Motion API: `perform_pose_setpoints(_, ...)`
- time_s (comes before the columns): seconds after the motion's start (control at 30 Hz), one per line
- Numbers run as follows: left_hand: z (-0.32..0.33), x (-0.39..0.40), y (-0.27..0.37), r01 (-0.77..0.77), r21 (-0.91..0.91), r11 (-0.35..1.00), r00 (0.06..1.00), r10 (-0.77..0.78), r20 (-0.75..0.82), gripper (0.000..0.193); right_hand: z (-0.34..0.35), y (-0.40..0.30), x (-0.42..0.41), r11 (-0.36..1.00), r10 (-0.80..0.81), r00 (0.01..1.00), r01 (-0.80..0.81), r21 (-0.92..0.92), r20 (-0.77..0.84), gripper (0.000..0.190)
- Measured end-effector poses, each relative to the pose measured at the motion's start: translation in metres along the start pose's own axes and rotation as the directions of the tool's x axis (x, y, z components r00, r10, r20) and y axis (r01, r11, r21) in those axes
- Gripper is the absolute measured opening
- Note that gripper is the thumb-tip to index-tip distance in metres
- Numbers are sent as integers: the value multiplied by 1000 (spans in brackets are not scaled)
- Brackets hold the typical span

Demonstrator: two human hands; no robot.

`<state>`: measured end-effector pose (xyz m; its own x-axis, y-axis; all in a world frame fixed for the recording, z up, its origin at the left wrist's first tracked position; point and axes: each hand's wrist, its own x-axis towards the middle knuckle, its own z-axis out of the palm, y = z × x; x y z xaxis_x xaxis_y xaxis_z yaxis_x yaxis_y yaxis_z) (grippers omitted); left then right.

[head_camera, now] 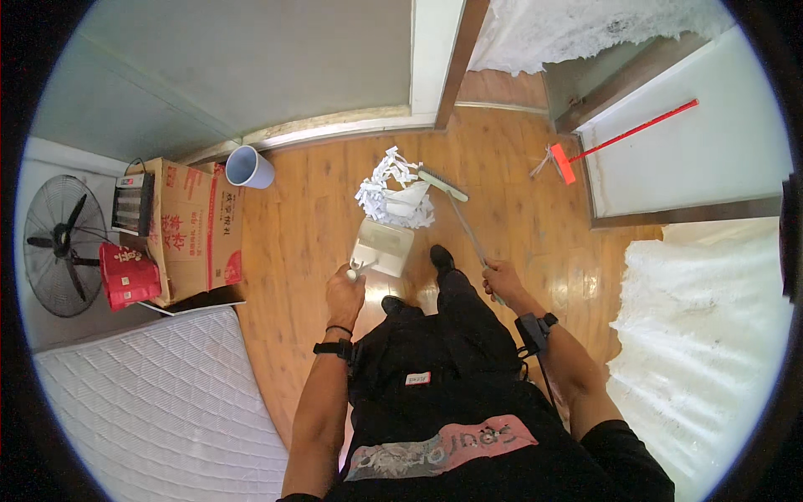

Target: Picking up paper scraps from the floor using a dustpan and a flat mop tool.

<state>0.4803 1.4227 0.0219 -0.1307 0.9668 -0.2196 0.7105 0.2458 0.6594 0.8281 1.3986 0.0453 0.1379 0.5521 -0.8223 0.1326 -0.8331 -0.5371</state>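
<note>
My left hand (345,295) is closed around the handle of a cream plastic dustpan (388,248), which lies ahead of my feet. My right hand (504,282) grips the grey stick of a broom (465,221). The broom's pale head with dark bristles (443,183) rests at the right edge of a heap of white paper strips (398,194). A larger crumpled white piece lies in the middle of the heap. The strips reach close to the dustpan's front lip. I cannot tell whether any lie inside the pan.
A pale blue bin (249,167) stands by the wall, beside a printed cardboard box (194,232). Left of these are a red bag (130,276) and a black fan (63,241). A quilted mattress (163,401) lies lower left. A red-handled mop (627,138) leans on the right.
</note>
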Motion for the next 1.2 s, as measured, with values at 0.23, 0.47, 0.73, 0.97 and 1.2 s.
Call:
perform_pose_setpoints(0.23, 16, 16, 8, 125, -118, 985, 992, -120, 50, 35, -3, 0, 1, 999, -25, 999, 26, -34, 26, 56)
perform_pose_setpoints(0.47, 22, 29, 3, 170, -30, 985, 985, -169, 28, 34, 3, -2, 19, 928, -67, 994, 94, -362, 87, 49)
perform_pose_setpoints(0.73, 20, 30, 11, 243, 2, 970, 967, -243, 71, 32, -4, 14, 10, 872, -95, 955, 216, -440, 281, 43)
perform_pose_setpoints(0.97, 20, 30, 11, 222, 64, 973, 974, -225, 41, 31, -21, -29, -28, 972, 28, 985, 13, -236, 173, 46)
perform_pose_setpoints(1.2, 23, 27, 17, 237, 61, 970, 971, -238, 10, 32, -8, -17, 14, 903, -57, 989, 108, -415, 133, 47)
